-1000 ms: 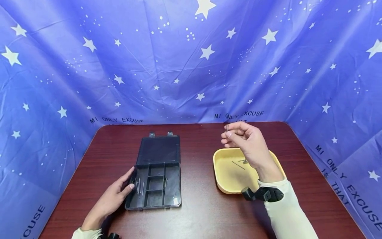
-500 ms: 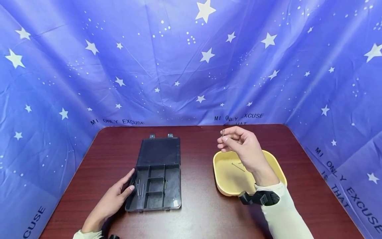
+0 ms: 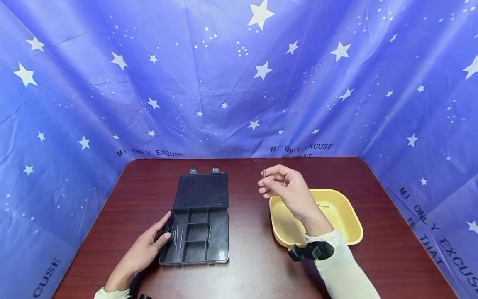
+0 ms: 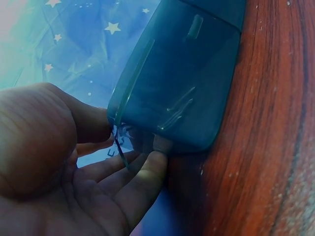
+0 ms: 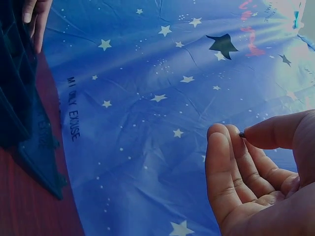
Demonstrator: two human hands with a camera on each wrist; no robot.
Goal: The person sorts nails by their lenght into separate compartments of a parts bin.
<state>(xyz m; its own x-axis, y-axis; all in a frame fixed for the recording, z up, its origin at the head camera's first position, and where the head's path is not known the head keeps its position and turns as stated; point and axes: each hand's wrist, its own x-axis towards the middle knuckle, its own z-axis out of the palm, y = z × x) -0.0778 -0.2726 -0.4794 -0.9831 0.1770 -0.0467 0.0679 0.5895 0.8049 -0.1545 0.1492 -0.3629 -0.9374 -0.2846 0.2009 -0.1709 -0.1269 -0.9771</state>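
My left hand (image 3: 140, 251) holds the left side of a black compartment box (image 3: 196, 252), thumb at its rim. The left wrist view shows the thumb and fingertips at the wall of the box (image 4: 172, 83). Its lid (image 3: 201, 189) lies open toward the back. Several thin nails (image 3: 177, 238) lie in the long left compartment, and a few more (image 3: 209, 232) stand by the right divider. My right hand (image 3: 289, 189) pinches a nail (image 3: 264, 174) between thumb and fingertips, raised above the table; only the tip of this nail (image 5: 241, 134) shows in the right wrist view.
A yellow tray (image 3: 354, 214) stands on the right under my right forearm, with a nail (image 3: 324, 206) visible inside it. The dark red table (image 3: 248, 249) lies between box and tray. A blue star-printed cloth (image 3: 224, 83) encloses the back and sides.
My right hand has moved left and slightly down with the nail, from over the tray toward the gap between tray and box. My left hand stays at the box.
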